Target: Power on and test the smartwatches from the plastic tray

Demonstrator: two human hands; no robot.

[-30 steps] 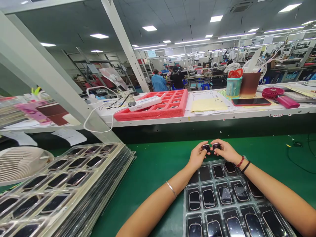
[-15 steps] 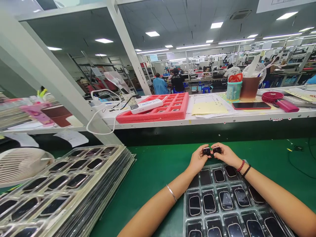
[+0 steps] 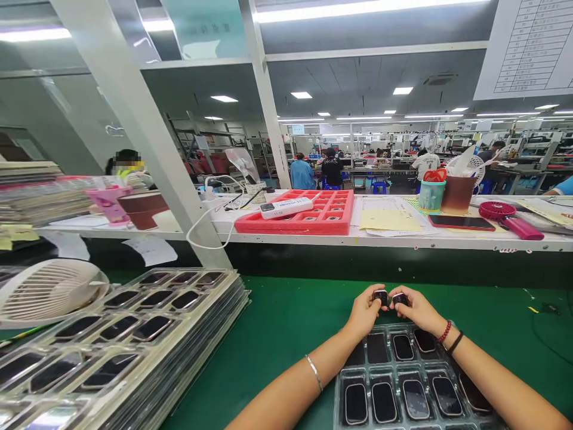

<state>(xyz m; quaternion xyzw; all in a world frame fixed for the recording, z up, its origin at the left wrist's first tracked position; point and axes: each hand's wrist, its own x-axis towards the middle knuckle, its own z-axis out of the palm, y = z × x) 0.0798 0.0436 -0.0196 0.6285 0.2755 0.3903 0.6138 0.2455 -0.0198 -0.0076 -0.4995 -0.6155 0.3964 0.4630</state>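
My left hand (image 3: 366, 310) pinches a small dark watch face with a light metal rim (image 3: 380, 297) between thumb and fingers. Close to its right, my right hand (image 3: 415, 307) grips a second dark watch piece (image 3: 400, 299). The two pieces are held side by side, a small gap between them, above the far edge of a clear plastic tray (image 3: 388, 364). Rows of watch faces (image 3: 415, 399) lie in the tray's pockets, and a pocket near my left hand (image 3: 377, 347) shows only a dark surface. My forearms cover parts of the tray's sides.
On the left stands a tall stack of clear trays (image 3: 197, 334) with watch faces, beside a white fan (image 3: 49, 292). A shelf (image 3: 313, 240) across the back holds a red foam tray (image 3: 340, 224), papers, cups, a phone (image 3: 462, 223) and a pink handheld fan (image 3: 514, 221). People sit farther off.
The view has tilted upward, so the hands, tray and shelf appear lower. Both hands still hold their watch pieces close together; a person's head now shows behind the left shelf.
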